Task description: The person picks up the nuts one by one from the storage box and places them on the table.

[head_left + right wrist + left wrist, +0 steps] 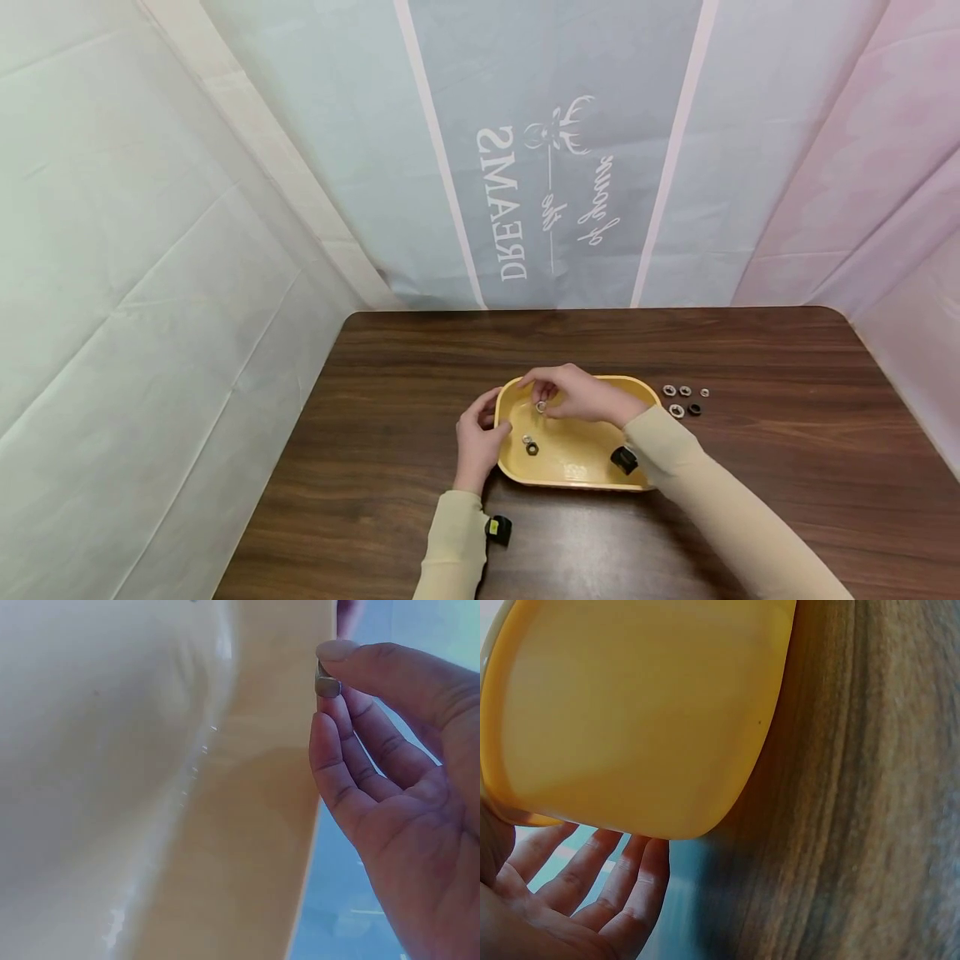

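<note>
A small, shiny gray nut (328,687) is pinched in the right hand (576,395), over the yellow tray (562,461); fingertips hide part of it. The left hand (477,435) holds the tray's end, thumb over the rim. The right sleeve (671,450) hides a tray corner. Two tiny nuts (532,448) inside look blurry.

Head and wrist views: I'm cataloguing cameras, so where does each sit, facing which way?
Head: worn there, looking forward and down at the yellow tray; left grip, right grip, sleeves show.
Left wrist: worn there, facing the tray's side; left grip shows.
Right wrist: worn there, facing the tray's inside; right grip shows.
Head and right wrist share the pinched nut.
</note>
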`<state>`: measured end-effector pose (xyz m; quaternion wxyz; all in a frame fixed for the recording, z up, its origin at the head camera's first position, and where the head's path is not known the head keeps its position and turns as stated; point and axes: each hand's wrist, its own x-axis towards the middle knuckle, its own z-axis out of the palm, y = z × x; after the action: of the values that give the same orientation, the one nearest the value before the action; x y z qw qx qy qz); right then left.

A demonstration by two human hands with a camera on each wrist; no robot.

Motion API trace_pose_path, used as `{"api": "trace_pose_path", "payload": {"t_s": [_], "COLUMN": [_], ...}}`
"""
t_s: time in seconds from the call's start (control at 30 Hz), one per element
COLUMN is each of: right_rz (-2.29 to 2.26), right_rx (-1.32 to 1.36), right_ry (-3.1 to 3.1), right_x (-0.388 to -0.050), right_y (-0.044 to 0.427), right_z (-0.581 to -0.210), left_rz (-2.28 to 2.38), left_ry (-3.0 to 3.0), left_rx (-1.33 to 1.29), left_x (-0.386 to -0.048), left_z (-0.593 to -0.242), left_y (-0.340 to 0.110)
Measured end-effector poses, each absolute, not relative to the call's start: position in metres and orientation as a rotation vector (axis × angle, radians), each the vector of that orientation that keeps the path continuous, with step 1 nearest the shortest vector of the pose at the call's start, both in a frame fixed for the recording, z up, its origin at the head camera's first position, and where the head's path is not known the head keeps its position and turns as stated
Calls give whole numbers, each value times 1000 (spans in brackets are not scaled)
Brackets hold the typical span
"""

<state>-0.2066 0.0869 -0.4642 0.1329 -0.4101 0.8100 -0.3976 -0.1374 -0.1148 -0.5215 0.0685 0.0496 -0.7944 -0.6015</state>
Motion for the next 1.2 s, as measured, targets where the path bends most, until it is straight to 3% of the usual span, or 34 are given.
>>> {"api": "trace_pose_path", "payload": {"t_s": [0.5,0.73,1.2], "right_rz": [-1183,-1237,-1220], "right_rx": [-1167,-1133,-1021], "right_ry": [2426,2435,2556], "right_x": [-203,-201,-195], "right_y": [116,132,177], "right_z": [-439,-429,-430], "left_rz": [-1827,-1873,-1855], "left_ry": [-2398,-2345,-2354], "left_rx": [173,95,127], "left_x": [-138,-122,-122], "left_z": [-524,-485,-484], "left_y": [-115,-109,-109]}}
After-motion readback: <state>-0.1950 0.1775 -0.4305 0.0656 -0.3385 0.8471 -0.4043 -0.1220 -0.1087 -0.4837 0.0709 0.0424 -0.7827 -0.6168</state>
